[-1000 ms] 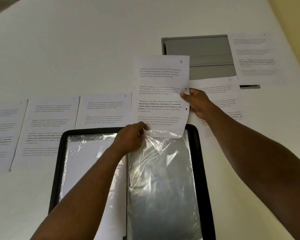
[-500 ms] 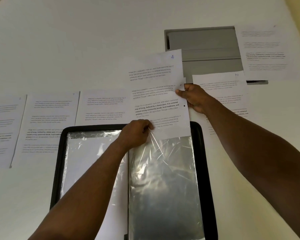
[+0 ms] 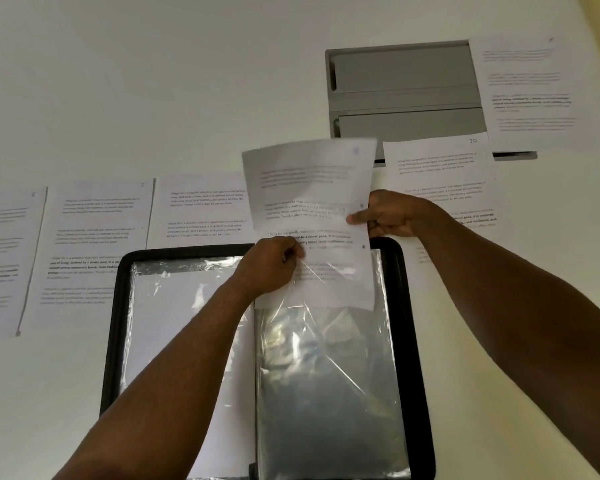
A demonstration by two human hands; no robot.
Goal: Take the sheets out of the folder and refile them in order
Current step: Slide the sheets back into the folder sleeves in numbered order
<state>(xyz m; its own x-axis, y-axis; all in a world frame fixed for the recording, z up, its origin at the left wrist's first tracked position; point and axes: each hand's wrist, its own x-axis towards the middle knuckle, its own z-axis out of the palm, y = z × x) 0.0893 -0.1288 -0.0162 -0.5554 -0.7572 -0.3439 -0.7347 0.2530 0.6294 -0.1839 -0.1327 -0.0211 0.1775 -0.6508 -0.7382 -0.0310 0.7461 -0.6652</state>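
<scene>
A black folder (image 3: 416,341) lies open on the white table, its clear plastic sleeves showing. My right hand (image 3: 392,216) grips the right edge of a printed sheet (image 3: 309,188) numbered 4. The sheet's lower part sits inside the top of the right-hand sleeve (image 3: 326,375). My left hand (image 3: 271,265) pinches the sleeve's upper edge at the sheet's left side. The sheet's top bends back towards me and is blurred.
Several printed sheets lie in a row to the left (image 3: 94,244), one numbered 10 (image 3: 440,174) lies behind my right hand, and another (image 3: 530,91) at far right. A grey recessed panel (image 3: 402,84) is set in the table behind them.
The sheet has slid further down into the right sleeve. Its top has curled over. Both hands keep their grips.
</scene>
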